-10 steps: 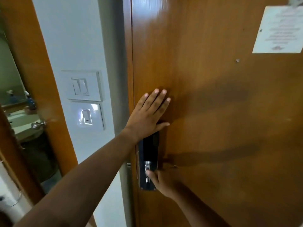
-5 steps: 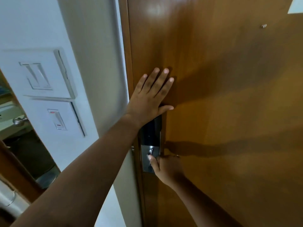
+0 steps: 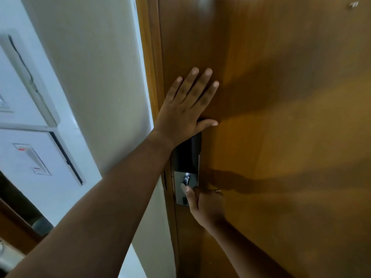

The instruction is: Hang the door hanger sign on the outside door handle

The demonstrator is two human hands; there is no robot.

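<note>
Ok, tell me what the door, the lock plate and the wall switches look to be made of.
Door: wood or wood veneer, glossy varnish; grain streaks and a light glare near the top. Lock plate: dark glossy upper part, maybe plastic or glass; brushed metal lower part, silvery sheen. Wall switches: white plastic, smooth, slightly shiny.

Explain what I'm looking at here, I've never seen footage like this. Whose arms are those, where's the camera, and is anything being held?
This is one picture from a wide-angle camera worn on a person's head, looking forward and down, so the arms are the wearer's own. The left hand lies flat and open against a wooden door. The right hand is lower down at the lock plate, curled as if around the handle, which it hides. On the white wall to the left are light switches. No door hanger sign is visible.
</note>
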